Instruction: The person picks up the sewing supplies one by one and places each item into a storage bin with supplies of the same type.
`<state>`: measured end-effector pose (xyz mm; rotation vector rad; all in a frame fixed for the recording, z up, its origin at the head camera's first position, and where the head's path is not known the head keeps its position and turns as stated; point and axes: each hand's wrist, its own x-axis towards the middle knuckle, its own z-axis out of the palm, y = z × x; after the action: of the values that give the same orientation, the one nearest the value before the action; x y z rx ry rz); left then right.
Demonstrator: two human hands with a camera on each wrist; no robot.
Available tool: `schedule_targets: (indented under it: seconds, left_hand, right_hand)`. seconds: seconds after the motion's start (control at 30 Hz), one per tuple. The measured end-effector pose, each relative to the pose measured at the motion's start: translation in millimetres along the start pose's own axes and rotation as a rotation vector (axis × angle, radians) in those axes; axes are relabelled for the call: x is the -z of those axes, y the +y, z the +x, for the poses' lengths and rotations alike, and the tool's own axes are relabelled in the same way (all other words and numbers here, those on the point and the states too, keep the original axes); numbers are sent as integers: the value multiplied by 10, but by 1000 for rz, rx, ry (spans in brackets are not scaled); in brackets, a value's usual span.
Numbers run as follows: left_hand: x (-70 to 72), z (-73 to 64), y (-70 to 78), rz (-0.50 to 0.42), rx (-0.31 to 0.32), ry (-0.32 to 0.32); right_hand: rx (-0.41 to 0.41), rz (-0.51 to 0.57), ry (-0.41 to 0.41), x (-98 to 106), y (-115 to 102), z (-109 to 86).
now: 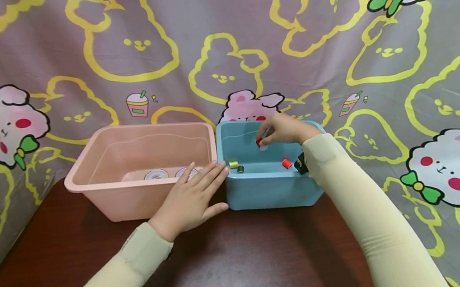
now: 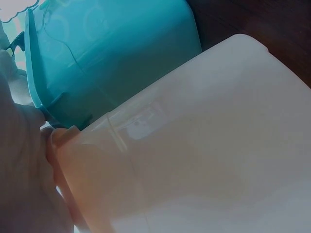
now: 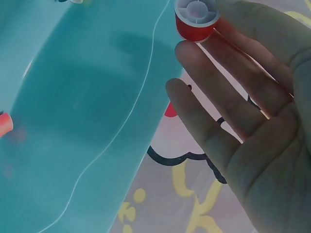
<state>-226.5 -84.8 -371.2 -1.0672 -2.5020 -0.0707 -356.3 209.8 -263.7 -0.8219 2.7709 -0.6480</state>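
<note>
My right hand point(image 1: 284, 128) pinches a small red thread spool point(image 3: 197, 24) with a white end, above the inside of the blue bin point(image 1: 273, 190). Inside that bin lie a yellow spool point(image 1: 233, 164), a dark green spool point(image 1: 240, 169), an orange-red spool point(image 1: 286, 163) and a black object point(image 1: 301, 164) partly hidden by the right sleeve. With fingers extended, my left hand point(image 1: 190, 204) rests at the front rim of the pink bin point(image 1: 126, 201), its fingertips reaching the blue bin's near corner. Two white round discs point(image 1: 155, 174) lie in the pink bin, one partly behind the left fingers.
Both bins stand side by side on a dark brown wooden table point(image 1: 226, 265). Behind them hangs a grey curtain point(image 1: 183, 22) with cartoon animals, close to the bins' back edges.
</note>
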Motion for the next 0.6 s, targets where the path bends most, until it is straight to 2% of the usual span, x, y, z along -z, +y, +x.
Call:
schedule_targets:
  seconds: [0.23, 0.6]
  left_hand:
    - [16, 1, 4, 8, -1, -13]
    - [39, 5, 10, 5, 19, -48]
  right_hand:
    - [18, -54, 16, 9, 25, 10]
    - [25, -49, 48, 14, 18, -57]
